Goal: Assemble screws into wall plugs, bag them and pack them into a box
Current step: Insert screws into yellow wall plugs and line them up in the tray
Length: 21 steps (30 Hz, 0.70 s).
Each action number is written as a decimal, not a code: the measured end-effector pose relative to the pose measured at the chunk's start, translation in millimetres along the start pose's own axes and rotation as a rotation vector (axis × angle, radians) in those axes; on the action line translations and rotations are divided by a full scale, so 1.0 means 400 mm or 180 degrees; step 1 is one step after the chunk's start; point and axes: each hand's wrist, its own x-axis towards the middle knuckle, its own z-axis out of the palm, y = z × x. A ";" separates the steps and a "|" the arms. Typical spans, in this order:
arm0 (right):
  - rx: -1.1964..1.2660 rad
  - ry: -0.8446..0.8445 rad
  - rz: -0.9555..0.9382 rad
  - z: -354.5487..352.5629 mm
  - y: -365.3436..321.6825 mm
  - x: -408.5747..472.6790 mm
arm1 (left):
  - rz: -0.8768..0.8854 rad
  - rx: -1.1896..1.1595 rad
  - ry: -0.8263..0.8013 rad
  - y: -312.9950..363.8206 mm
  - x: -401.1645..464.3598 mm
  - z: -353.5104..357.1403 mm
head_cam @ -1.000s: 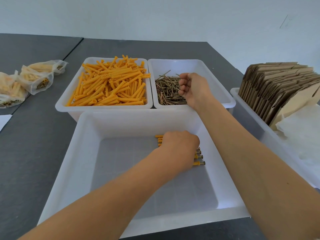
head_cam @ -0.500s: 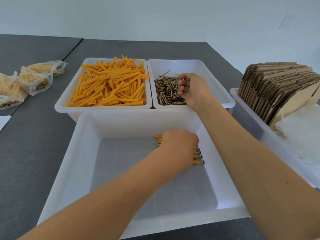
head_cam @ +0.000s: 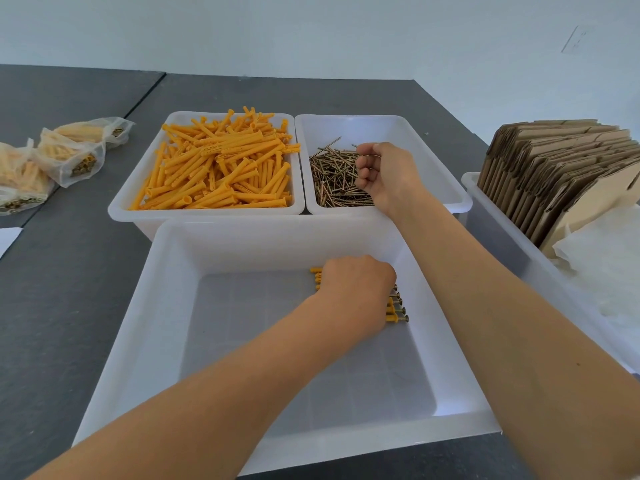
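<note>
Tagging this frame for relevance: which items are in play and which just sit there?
In play: right hand, screws, left hand, assembled plugs, orange wall plugs.
Lying about: filled bags, flat cardboard boxes, white paper sheet.

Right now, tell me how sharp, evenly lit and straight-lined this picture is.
Head view: soft even daylight, faint shadows only; the screws and orange wall plugs are sharp; no glare, just a mild sheen on the front white bin; wide-angle bending curves the table edges and stretches both forearms near the bottom corners.
</note>
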 end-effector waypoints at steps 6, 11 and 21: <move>-0.0041 -0.0016 0.0002 0.001 0.001 -0.001 | -0.0038 -0.0009 0.0013 0.002 -0.003 -0.003; -0.0050 -0.0008 -0.0008 0.001 0.000 -0.001 | -0.0045 -0.0045 0.0091 -0.001 -0.002 0.003; -0.0460 0.0064 -0.0158 0.008 0.004 -0.005 | -0.0136 -0.1075 0.0803 -0.058 0.018 -0.077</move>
